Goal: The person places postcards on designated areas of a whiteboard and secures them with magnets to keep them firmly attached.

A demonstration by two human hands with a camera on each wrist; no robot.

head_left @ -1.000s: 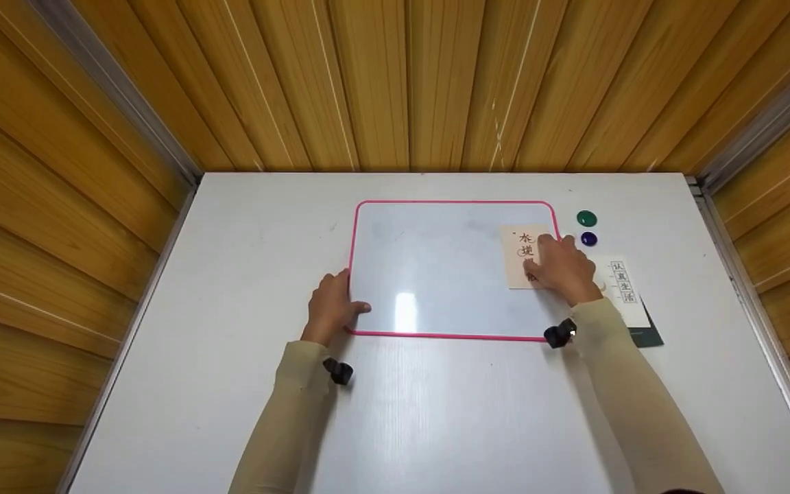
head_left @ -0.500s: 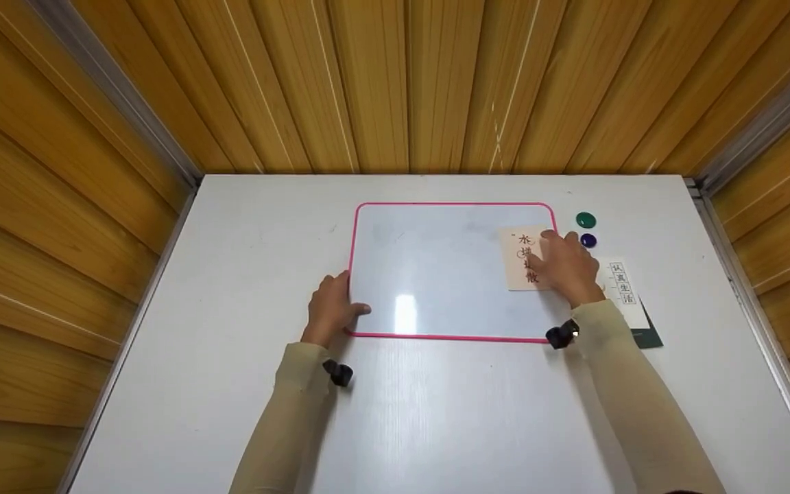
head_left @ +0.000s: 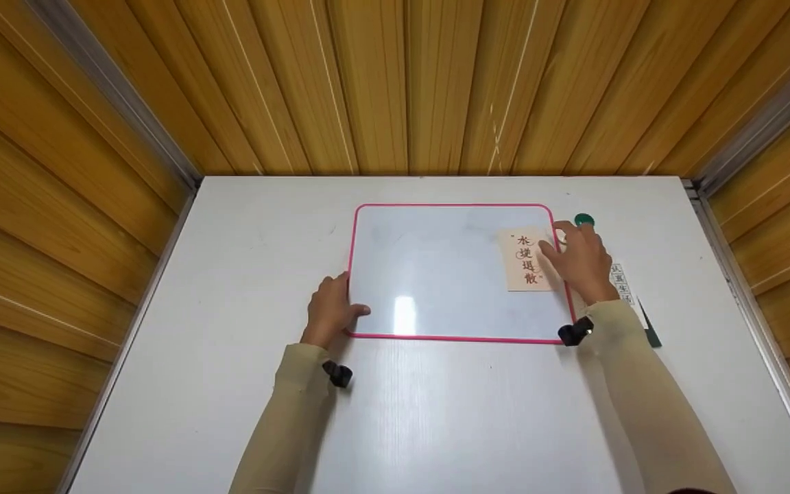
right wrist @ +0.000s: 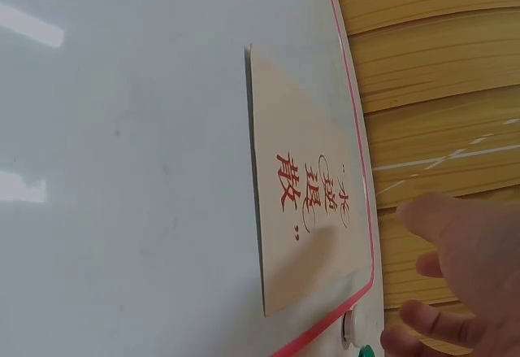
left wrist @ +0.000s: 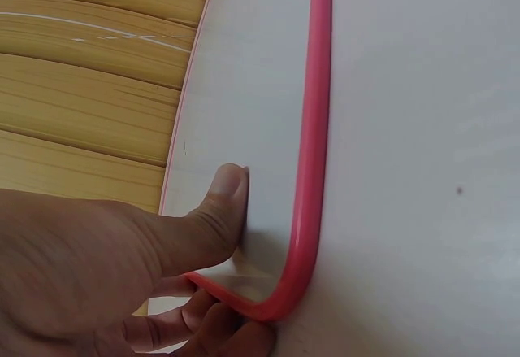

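Observation:
A whiteboard (head_left: 436, 274) with a pink rim lies on the white table. My left hand (head_left: 330, 309) grips its near left corner; in the left wrist view the thumb presses on the board's face and the fingers curl at the rim. A cream card (head_left: 513, 264) with reddish-brown characters lies on the board's right part. My right hand (head_left: 581, 261) hovers by the right rim, fingers loosely bent and holding nothing. Close to its fingers are a green round magnet (head_left: 584, 219) and a whitish round one (right wrist: 351, 328). The blue magnet is hidden behind the hand.
Right of the board, partly under the right forearm, lie a white card (head_left: 621, 285) with boxed characters and a dark green card (head_left: 652, 336). Wood-panelled walls (head_left: 436, 89) stand behind and at both sides of the table (head_left: 265, 226).
My right hand has let go of the cream card and moved right, over the blue magnet beside the board. The card stays on the board, its characters uncovered. My left hand has stayed put.

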